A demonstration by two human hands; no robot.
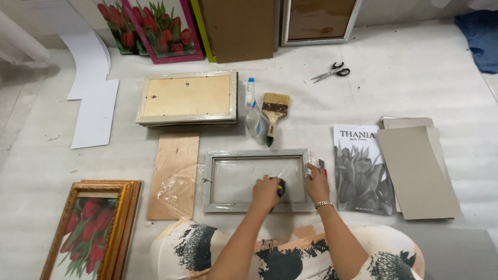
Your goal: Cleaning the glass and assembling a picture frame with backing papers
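Note:
A grey picture frame (254, 154) lies face down in front of me, with clear plastic film over it. My left hand (265, 192) presses a small dark object (281, 187) onto the pane near the frame's lower edge. My right hand (317, 182) rests on the frame's right side, fingers on the film. A small red-handled tool (322, 165) lies just beside that hand.
A stack of frames (188, 98), a spray bottle (252, 111) and a paintbrush (274, 115) lie beyond. A plywood board (174, 173) and gold frames with a tulip print (91, 228) are left. A grey flower print (360, 168), cardboard sheets (417, 171) and scissors (332, 71) are right.

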